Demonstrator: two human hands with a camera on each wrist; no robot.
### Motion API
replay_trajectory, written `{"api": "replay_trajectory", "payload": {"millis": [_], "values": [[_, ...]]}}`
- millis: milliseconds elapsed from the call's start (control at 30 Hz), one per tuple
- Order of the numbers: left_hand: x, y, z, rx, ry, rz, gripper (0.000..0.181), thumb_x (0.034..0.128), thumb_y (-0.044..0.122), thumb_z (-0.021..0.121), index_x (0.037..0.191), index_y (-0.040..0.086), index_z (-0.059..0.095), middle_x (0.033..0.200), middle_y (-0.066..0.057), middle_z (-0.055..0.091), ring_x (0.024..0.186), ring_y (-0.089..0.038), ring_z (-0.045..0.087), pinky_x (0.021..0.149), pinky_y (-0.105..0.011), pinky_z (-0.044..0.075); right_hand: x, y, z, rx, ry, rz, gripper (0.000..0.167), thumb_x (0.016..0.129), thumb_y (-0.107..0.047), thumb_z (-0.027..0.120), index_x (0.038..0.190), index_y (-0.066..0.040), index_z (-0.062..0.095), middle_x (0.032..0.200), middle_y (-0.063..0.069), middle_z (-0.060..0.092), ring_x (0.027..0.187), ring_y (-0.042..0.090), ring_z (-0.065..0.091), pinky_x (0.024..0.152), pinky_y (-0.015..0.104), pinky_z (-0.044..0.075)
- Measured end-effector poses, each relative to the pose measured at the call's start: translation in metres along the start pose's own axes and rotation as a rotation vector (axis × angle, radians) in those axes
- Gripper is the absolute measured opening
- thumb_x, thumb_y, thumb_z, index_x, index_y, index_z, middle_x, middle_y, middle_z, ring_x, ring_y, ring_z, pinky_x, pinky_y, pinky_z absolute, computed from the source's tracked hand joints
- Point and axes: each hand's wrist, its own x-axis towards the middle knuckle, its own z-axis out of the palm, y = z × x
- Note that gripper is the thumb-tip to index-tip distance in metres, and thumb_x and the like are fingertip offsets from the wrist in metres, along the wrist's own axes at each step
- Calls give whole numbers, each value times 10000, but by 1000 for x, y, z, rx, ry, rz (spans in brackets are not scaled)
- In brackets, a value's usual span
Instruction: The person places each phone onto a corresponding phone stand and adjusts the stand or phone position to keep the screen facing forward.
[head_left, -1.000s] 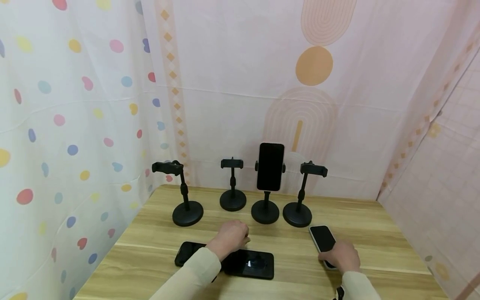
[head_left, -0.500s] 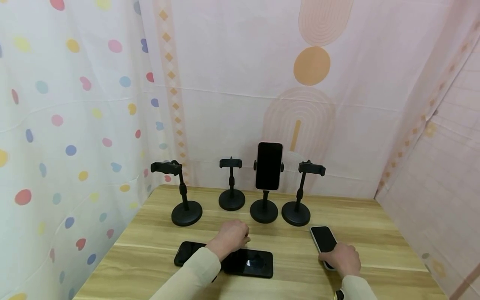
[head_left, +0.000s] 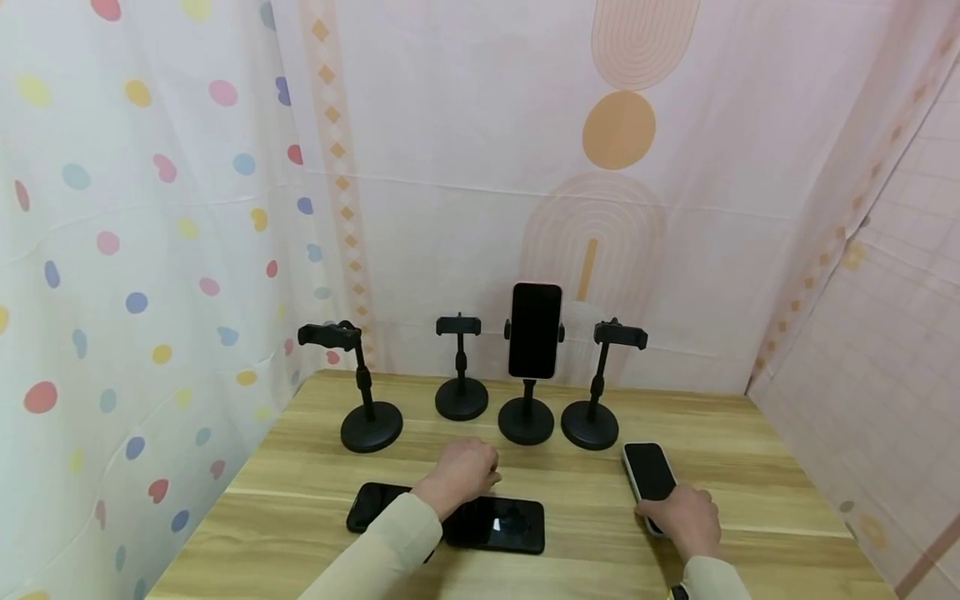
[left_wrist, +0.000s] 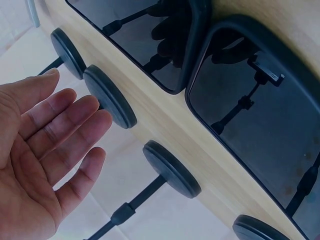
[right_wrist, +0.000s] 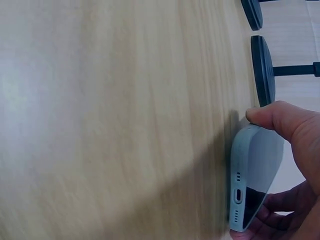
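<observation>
Count: four phones and four black stands. One dark phone (head_left: 535, 331) sits upright in the clamp of the third stand (head_left: 527, 421) from the left, beyond and between the hands. Past the left hand (head_left: 459, 475) stand the leftmost stand (head_left: 371, 427) and the second stand (head_left: 461, 398); the rightmost stand (head_left: 590, 425) is beyond and left of the right hand (head_left: 684, 518). Two black phones (head_left: 502, 527) lie nearly end to end under the left forearm. The fourth, a pale-edged phone (head_left: 649, 475), is in the right hand.

Pose: the left hand holds nothing, its fingers loosely bent. The right hand grips the pale-edged phone's long edges, thumb opposite fingers; whether it is wholly clear of the table (head_left: 585, 533) cannot be told.

Materials: smooth wood-grain tabletop, round stand bases, glossy reflective screens, cream sleeves (head_left: 386, 542), patterned cloth (head_left: 442, 125) behind.
</observation>
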Motion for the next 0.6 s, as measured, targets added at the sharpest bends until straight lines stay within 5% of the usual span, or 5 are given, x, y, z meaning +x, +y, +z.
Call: {"api": "replay_trajectory", "payload": {"millis": [267, 600], "values": [[1, 0, -1, -2, -5, -2, 334, 883, 241, 760, 589, 191, 609, 556, 78, 497, 543, -97, 493, 513, -282, 432, 2, -7, 3, 35, 56, 30, 686, 718, -398, 795, 963, 208, 588, 922, 361, 495, 845, 480, 551, 636, 532, 495], [2, 2, -5, -18, -10, 1, 338, 889, 237, 751, 589, 185, 605, 559, 78, 507, 526, -86, 489, 509, -276, 427, 3, -15, 4, 124, 200, 36, 587, 701, -387, 810, 812, 156, 617, 875, 334, 544, 761, 431, 578, 596, 519, 487]]}}
